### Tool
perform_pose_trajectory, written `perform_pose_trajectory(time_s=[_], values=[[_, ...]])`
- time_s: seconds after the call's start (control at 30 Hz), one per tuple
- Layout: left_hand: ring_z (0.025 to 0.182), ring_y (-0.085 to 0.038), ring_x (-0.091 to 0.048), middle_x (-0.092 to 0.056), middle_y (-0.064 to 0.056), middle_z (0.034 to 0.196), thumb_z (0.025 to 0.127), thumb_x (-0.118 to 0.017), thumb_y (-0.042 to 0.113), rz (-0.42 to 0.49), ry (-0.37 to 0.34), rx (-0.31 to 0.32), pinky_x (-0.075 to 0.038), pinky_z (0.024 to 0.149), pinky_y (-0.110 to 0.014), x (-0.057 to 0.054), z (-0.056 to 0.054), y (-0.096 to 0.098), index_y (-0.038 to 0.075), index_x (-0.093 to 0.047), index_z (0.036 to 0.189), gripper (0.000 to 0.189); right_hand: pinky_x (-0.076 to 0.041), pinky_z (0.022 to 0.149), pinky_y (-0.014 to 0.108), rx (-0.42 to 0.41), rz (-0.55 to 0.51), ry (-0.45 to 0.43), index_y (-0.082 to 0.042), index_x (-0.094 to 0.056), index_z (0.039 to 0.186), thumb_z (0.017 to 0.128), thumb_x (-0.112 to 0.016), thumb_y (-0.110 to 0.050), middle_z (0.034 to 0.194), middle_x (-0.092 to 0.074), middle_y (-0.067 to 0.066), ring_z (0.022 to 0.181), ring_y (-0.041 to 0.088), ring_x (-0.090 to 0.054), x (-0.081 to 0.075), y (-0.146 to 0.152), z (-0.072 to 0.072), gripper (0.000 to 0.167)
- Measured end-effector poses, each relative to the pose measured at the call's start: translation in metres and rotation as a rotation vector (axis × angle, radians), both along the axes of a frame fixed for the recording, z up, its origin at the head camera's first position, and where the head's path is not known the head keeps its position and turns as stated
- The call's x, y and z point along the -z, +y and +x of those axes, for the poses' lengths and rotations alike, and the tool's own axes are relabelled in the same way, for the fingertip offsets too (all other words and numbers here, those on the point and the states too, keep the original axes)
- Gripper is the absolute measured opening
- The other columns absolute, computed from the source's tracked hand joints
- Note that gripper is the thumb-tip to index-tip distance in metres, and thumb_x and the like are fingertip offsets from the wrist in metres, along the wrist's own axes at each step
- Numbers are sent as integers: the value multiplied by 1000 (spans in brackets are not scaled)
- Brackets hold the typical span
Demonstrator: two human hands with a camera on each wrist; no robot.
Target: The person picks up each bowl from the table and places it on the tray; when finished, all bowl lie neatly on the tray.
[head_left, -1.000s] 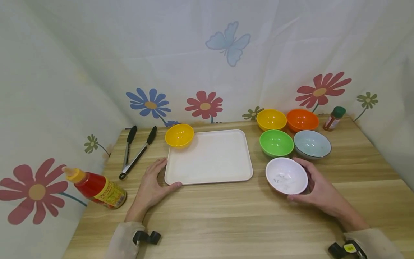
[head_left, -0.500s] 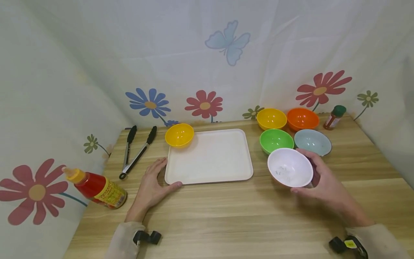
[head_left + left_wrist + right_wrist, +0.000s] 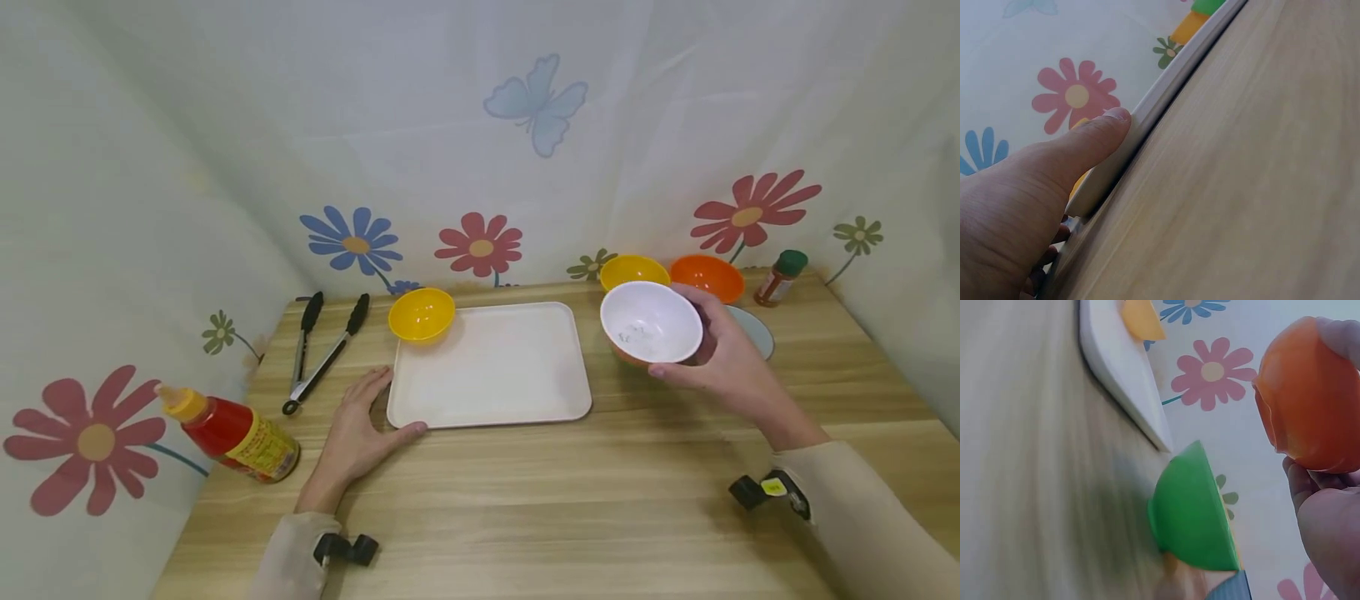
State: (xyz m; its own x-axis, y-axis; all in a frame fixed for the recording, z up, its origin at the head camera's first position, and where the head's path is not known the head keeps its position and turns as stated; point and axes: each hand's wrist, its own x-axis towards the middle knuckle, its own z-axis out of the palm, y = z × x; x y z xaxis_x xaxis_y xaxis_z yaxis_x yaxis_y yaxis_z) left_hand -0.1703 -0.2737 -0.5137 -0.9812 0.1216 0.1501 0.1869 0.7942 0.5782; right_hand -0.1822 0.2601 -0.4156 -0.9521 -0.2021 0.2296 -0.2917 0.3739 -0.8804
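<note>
My right hand (image 3: 731,354) grips a bowl (image 3: 651,323) by its right side, thumb near and fingers behind. The bowl is white inside with dark marks at the bottom; the right wrist view shows its orange outside (image 3: 1316,400). It is held above the table, over a green bowl (image 3: 1191,515) that it hides in the head view. My left hand (image 3: 358,437) rests at the near left corner of a white tray (image 3: 495,375), its thumb (image 3: 1100,137) along the front rim and its fingers along the left side. A yellow bowl (image 3: 422,317) sits on the tray's far left corner.
Behind the held bowl stand another yellow bowl (image 3: 633,271), an orange bowl (image 3: 708,277) and a partly hidden light-blue bowl (image 3: 757,329). A green-capped jar (image 3: 780,279) is at the far right. Tongs (image 3: 322,362) and a leaning red sauce bottle (image 3: 236,437) are left.
My right hand has lifted the white-lined bowl off the table and carried it away from me, over the green bowl. My left hand stays at the tray corner.
</note>
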Motion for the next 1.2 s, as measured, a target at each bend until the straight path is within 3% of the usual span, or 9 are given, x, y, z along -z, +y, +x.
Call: perform_pose_trajectory(time_s=[0.13,0.33,0.47,0.63,0.97,1.2], values=[[165,-45,-31,-39,-18,177,80,-93,71,-4,-8,-6,-27,133,-73,2,0,-1,8,-46,170,119,-47,109,6,-14,-30,-36,-12,-29,172,92,-94,-13,168,-39,13,150,37,-42,-7,-15,-19,104],[165,-46,-30,-38,-19,178,81,-93,70,-9,-18,-9,-26,132,-74,2,2,-3,8,-46,169,118,-44,120,13,-48,-114,-38,-13,-36,168,88,-96,-9,165,-45,5,151,25,-46,-11,-43,-46,101],[166,-45,-30,-38,-18,178,81,-92,70,-6,-18,-10,-26,133,-73,0,2,-2,8,-46,170,118,-41,130,32,-71,-105,-19,-14,-33,170,89,-96,-13,167,-43,5,153,27,-45,-13,-62,-60,102],[166,-45,-30,-37,-18,178,81,-92,71,-18,-27,-17,-26,133,-73,0,2,-3,9,-45,170,119,-38,133,52,-93,-92,-21,-12,-30,171,92,-94,-17,168,-43,10,154,31,-45,-13,-87,-71,102],[166,-44,-30,-39,-17,178,81,-92,71,-12,-17,-8,-27,133,-73,-3,0,1,10,-45,170,119,-37,134,51,-125,-125,-39,-14,-34,169,88,-98,-24,165,-47,9,152,30,-46,0,-124,-92,104],[165,-44,-32,-40,-17,177,81,-93,70,-10,-10,0,-28,132,-74,-2,0,2,10,-46,170,118,-47,128,52,-94,-124,-110,-14,-34,169,83,-102,-24,164,-49,11,148,33,-51,18,-142,-101,110]])
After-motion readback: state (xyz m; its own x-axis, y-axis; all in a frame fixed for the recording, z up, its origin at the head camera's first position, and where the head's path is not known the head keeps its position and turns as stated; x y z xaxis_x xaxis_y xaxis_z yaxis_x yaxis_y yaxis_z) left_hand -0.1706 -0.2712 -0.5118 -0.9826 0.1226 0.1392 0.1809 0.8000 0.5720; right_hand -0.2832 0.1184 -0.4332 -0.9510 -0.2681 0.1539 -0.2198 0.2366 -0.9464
